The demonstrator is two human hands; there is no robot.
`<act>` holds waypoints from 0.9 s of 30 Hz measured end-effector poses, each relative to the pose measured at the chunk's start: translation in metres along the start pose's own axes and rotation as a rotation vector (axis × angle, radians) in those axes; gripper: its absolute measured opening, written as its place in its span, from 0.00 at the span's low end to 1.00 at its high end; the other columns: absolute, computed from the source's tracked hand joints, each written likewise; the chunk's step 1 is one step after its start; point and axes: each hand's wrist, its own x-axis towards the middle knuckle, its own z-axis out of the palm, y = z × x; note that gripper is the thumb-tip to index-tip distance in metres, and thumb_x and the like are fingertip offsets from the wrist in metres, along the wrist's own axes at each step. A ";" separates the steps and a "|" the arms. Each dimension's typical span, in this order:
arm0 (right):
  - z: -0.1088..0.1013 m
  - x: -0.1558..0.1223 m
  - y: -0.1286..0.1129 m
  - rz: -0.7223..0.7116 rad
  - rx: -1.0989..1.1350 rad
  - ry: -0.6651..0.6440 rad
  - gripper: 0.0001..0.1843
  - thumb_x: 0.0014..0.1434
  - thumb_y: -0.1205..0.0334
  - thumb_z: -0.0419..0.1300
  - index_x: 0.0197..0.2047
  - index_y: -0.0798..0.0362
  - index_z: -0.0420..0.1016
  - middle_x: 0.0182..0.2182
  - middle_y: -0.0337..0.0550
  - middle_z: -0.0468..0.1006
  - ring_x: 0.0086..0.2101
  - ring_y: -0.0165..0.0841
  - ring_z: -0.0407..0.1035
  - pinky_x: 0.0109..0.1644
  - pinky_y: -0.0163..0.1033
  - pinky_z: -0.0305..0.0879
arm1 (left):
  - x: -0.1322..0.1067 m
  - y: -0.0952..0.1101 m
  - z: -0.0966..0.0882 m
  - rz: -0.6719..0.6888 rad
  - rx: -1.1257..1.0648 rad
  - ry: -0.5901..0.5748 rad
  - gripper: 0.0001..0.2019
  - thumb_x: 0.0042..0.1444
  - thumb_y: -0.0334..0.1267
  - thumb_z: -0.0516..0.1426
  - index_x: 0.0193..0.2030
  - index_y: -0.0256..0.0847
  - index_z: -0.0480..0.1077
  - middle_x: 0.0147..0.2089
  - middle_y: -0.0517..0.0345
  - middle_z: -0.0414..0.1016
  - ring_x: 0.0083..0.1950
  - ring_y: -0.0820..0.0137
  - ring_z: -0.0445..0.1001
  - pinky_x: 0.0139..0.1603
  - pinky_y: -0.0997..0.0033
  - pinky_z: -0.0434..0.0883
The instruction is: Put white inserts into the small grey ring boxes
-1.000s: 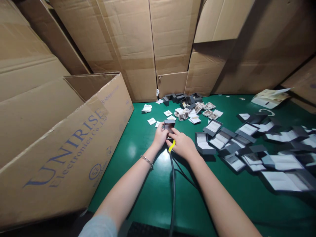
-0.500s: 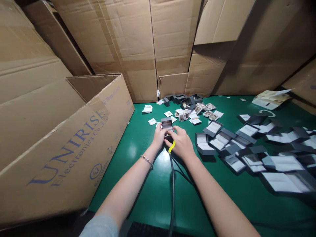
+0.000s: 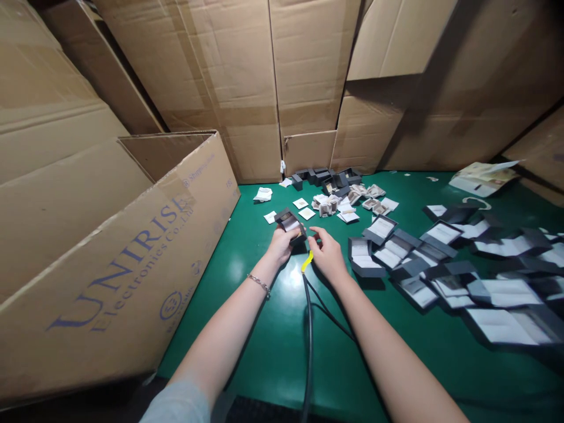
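Observation:
A small dark gift box [image 3: 289, 222] with its lid up and a pale lining sits tilted in my left hand [image 3: 280, 245], whose thumb lies across its front edge. Just to the right, my right hand [image 3: 326, 254] is apart from the box, its thumb and index finger bent with a gap between them and nothing visible in it. By the right palm is a yellow band [image 3: 307, 262] at the upper end of a black cable [image 3: 308, 341]; whether the hand touches it I cannot tell.
Several opened dark boxes with white linings [image 3: 394, 248] spread over the right of the green table [image 3: 264, 335]. White pads [image 3: 307, 214], pale inserts [image 3: 326, 204] and dark box parts [image 3: 317, 175] lie behind my hands. A large carton [image 3: 132, 252] stands left; cardboard walls [image 3: 308, 76] rise behind.
My right hand has come off the gift box and drawn slightly right. My left hand has turned the box, tilting it to the left. The yellow band has hardly moved.

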 end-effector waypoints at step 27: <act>0.003 0.006 0.003 0.076 -0.084 0.008 0.19 0.54 0.59 0.48 0.47 0.53 0.71 0.32 0.44 0.76 0.29 0.33 0.68 0.37 0.38 0.63 | -0.004 0.007 0.002 -0.103 -0.145 0.040 0.07 0.43 0.29 0.60 0.32 0.30 0.72 0.27 0.54 0.76 0.28 0.73 0.74 0.34 0.74 0.71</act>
